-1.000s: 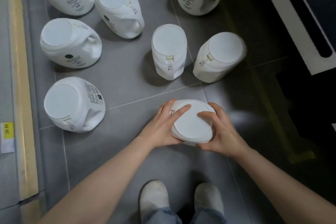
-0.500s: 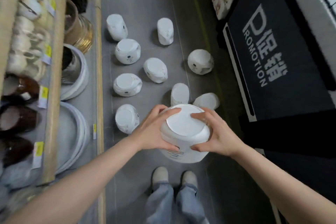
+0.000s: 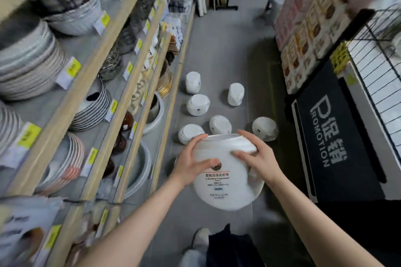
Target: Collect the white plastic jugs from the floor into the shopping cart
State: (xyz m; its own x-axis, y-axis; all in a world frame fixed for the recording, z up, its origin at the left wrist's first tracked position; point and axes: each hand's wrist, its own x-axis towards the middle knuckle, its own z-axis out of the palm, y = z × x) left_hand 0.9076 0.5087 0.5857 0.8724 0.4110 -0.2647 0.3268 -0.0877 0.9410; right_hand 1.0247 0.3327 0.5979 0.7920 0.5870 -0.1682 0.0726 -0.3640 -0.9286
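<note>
Hands are both engaged on one white plastic jug with a printed front label (image 3: 223,171), held clear of the grey tiled floor (image 3: 217,54) at about waist level above the person's feet. Left hand (image 3: 191,162) wraps the jug's left flank with the thumb across the label face; right hand (image 3: 258,158) clasps the right flank, fingers curled over the upward-facing flat base. Jug is carried inverted and tilted, its neck end pointing down toward the body. Five further white plastic jugs remain on the floor ahead, the nearest (image 3: 189,133) just beyond the held one, others (image 3: 265,128) lying further up the aisle. Wire-mesh structure at the right edge (image 3: 377,76) appears to be the shopping cart, though blur leaves this uncertain. Recommended handling: keep both palms pressed on opposite flanks, since the smooth wall offers little purchase; turn to the right with the load close to the body; clear the black promotion mat (image 3: 332,136) and the wooden crockery shelf (image 3: 121,102) on the left; lower the jug inside the basket before letting go.
</note>
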